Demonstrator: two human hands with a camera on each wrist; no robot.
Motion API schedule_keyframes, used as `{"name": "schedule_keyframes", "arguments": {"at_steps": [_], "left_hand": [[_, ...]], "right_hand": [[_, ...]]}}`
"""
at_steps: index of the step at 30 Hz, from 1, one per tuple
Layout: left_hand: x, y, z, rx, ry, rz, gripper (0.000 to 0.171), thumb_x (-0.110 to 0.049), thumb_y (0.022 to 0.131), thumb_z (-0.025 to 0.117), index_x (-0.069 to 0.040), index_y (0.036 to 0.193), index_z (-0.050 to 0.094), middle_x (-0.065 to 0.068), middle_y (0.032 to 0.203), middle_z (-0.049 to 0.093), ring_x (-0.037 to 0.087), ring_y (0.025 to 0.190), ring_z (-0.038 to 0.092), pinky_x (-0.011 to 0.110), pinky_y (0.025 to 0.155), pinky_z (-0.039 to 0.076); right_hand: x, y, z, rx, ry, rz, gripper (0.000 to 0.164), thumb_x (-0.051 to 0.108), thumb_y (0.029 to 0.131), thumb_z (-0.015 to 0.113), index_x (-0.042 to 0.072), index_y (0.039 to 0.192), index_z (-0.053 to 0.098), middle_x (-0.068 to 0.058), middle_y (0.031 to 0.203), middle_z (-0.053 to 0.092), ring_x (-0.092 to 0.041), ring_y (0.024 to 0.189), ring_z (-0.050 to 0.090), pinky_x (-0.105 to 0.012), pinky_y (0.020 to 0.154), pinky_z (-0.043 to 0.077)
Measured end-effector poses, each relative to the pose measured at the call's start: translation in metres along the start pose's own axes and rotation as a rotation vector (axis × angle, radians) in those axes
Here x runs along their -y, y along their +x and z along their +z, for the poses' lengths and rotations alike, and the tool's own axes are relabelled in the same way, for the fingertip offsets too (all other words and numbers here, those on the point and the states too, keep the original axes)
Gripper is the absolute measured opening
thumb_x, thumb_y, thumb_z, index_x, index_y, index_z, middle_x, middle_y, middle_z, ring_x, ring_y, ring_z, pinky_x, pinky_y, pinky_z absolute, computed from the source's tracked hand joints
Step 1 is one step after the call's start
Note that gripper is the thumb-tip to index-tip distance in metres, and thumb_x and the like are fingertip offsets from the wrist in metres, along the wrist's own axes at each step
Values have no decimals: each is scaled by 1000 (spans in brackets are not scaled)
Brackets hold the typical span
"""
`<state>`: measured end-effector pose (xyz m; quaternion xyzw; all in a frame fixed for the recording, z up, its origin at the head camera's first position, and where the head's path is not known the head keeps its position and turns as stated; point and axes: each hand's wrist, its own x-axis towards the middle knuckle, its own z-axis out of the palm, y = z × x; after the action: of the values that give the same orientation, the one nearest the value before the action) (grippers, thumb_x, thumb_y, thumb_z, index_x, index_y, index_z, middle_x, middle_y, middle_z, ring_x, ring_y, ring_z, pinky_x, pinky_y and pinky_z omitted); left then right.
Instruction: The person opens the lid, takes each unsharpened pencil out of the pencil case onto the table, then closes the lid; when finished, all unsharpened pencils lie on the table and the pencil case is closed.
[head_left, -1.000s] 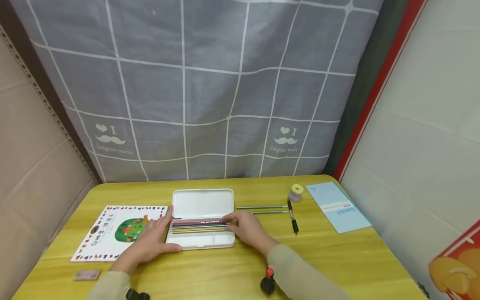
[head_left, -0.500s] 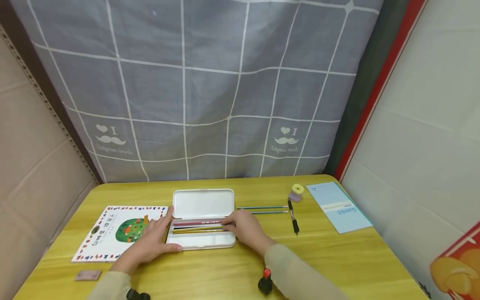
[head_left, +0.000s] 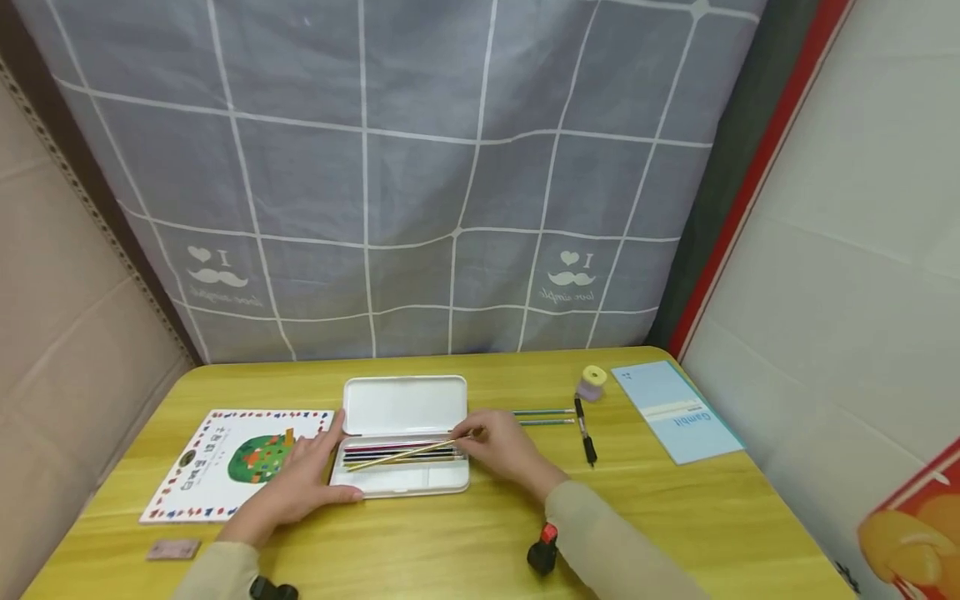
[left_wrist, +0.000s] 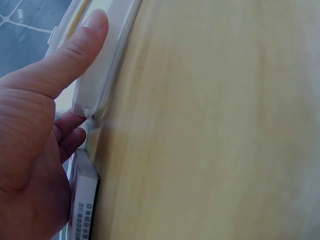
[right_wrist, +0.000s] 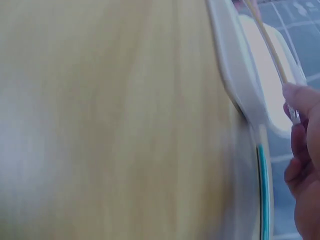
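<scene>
A white pencil case [head_left: 405, 404] lies with its lid back on the table. Several coloured pencils [head_left: 367, 455] rest in its tray. My right hand [head_left: 502, 450] pinches the end of a yellow pencil [head_left: 405, 455] between thumb and fingers, tilting it over the others. In the right wrist view the pencil [right_wrist: 270, 45] runs from my fingertips across the case. At the case's left side rests my left hand [head_left: 296, 479], its fingers extended and its thumb along the front corner. The left wrist view shows the straight thumb [left_wrist: 75, 55] over the case edge.
A picture book [head_left: 210, 492] lies partly under my left forearm, with a pinkish eraser [head_left: 174, 549] in front. Right of the case are two green-blue pencils [head_left: 551, 422], a black pen [head_left: 585, 433], a yellow-and-purple spool-shaped object [head_left: 592, 383] and a light blue notebook [head_left: 678, 417].
My right hand has drawn back slightly right, raising one end of the yellow pencil, which now lies slanted over the row. My left hand stays put.
</scene>
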<state>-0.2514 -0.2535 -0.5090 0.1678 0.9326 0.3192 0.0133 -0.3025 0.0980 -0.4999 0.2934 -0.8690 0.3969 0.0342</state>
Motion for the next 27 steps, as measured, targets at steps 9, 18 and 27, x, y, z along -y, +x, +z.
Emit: {"name": "schedule_keyframes", "arguments": {"at_steps": [9, 18, 27], "left_hand": [[-3, -2, -2, 24, 1, -16, 133, -55, 77, 88, -7, 168, 4, 24, 158, 45, 61, 148, 19, 79, 115, 4], [0, 0, 0, 33, -1, -32, 134, -57, 77, 87, -9, 169, 2, 25, 160, 42, 63, 148, 15, 80, 114, 3], [1, 0, 0, 27, -3, -15, 133, -56, 78, 87, -8, 168, 1, 26, 158, 44, 62, 147, 17, 81, 114, 4]], "right_hand": [[-20, -17, -45, -93, 29, 77, 7, 12, 94, 79, 15, 99, 83, 4, 103, 75, -19, 97, 68, -34, 86, 57], [-59, -49, -90, -122, 16, 145, 10, 11, 95, 78, 8, 105, 81, 3, 104, 74, -16, 95, 66, -30, 81, 56], [-81, -71, -103, -160, -60, 233, 7, 12, 94, 79, 14, 100, 82, 3, 99, 73, -11, 78, 59, -28, 69, 51]]}}
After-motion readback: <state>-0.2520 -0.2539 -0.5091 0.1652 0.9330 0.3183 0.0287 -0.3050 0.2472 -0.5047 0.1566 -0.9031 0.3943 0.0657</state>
